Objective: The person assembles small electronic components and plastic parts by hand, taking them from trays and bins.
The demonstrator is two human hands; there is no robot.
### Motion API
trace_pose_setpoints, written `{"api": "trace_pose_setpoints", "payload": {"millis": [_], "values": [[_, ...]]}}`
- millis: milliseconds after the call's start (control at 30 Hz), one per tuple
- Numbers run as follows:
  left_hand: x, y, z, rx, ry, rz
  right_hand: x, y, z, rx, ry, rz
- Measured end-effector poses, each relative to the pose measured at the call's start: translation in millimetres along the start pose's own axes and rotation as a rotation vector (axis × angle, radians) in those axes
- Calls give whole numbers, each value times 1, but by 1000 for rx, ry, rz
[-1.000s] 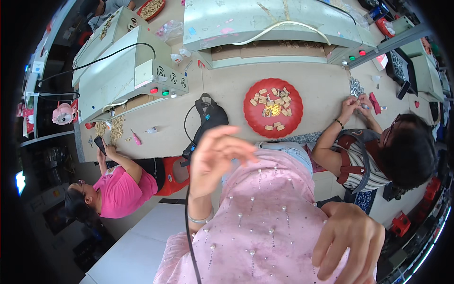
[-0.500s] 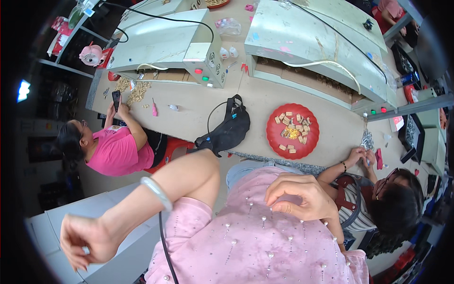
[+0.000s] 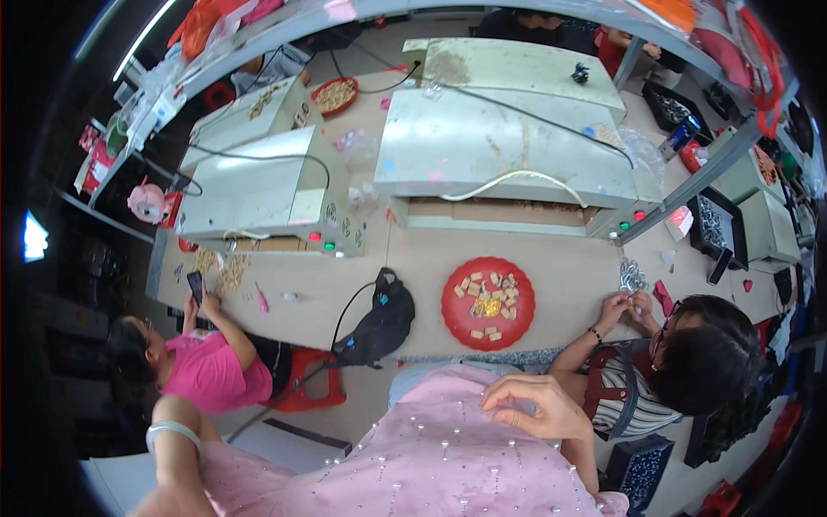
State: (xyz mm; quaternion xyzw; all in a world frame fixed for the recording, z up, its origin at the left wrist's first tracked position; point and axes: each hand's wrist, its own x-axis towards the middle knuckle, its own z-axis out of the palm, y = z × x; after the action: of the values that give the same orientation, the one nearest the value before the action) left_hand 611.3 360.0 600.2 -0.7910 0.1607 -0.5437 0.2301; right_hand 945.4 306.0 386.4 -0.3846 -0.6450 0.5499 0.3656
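Observation:
My right hand (image 3: pixel 541 407) hovers before the pink, pearl-dotted shirt (image 3: pixel 431 439). Its fingers are bent, with a gap between them and the thumb, and nothing shows in it. At the lower left my left arm wears a pale bangle (image 3: pixel 175 431); the left hand (image 3: pixel 170 502) is smeared at the lower edge and its fingers cannot be made out. Ahead on the table stands a red scalloped tray (image 3: pixel 455 326) with several small wooden blocks (image 3: pixel 493 333) and a yellow thing (image 3: pixel 487 307). A black bag (image 3: pixel 388 319) lies left of the tray; neither hand touches them.
Pale green machines (image 3: pixel 508 138) stand across the table (image 3: pixel 345 258). At left a person in pink (image 3: pixel 211 366) holds a phone (image 3: pixel 196 287). At right another person (image 3: pixel 633 379) handles small metal pieces (image 3: pixel 633 276). A red stool (image 3: pixel 314 383) and a metal shelf frame (image 3: pixel 698 177) are near.
The view has tilted up, bringing in more of the shelf and far side. My left arm has swung down toward the lower left edge. My right hand stays before the shirt, bent much as before.

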Motion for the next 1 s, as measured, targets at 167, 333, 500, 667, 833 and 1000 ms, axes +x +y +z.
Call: {"api": "trace_pose_setpoints", "payload": {"millis": [167,333,500,667,833,1000], "values": [[-101,2,63,-605,-544,-1275,-26,25,-1,11,209,87],[-207,88,107,-1277,-851,-1860,-46,46,14,-52,345,327],[-214,82,146,-1312,-1038,-1500,-52,31,28,-184,661,400],[-225,80,191,-1173,-797,-1684,-4,-71,63,212,1152,-763],[-220,90,218,-1196,-790,-1612,37,-154,77,563,1286,-1132],[-229,99,219,-1196,-897,-1412,46,-157,66,740,1092,-1051]]}}
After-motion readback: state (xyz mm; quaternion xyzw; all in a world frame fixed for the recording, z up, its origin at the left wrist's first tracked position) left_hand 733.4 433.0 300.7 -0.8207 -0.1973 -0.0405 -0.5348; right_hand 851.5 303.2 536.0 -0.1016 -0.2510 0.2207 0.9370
